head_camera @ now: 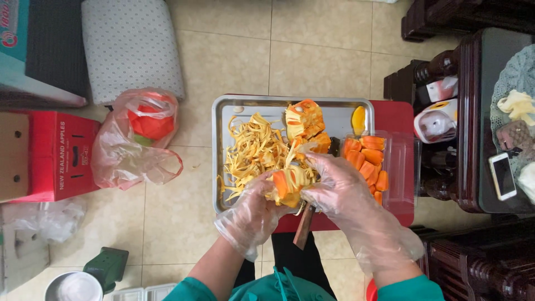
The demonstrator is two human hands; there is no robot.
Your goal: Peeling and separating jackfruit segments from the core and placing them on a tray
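Jackfruit piece [290,187], orange pods in pale fibre, sits above the near edge of a metal tray [223,156], gripped from both sides. The left hand [253,214] and right hand [340,192], both in clear plastic gloves, close their grip around it. Yellow strands [253,147] fill the tray's middle; a larger chunk [305,122] lies at its far rim. A clear container of orange pods [370,164] sits just right. A knife handle [304,226] juts over the red table's [398,120] near edge. Open tiled floor [312,56] lies beyond.
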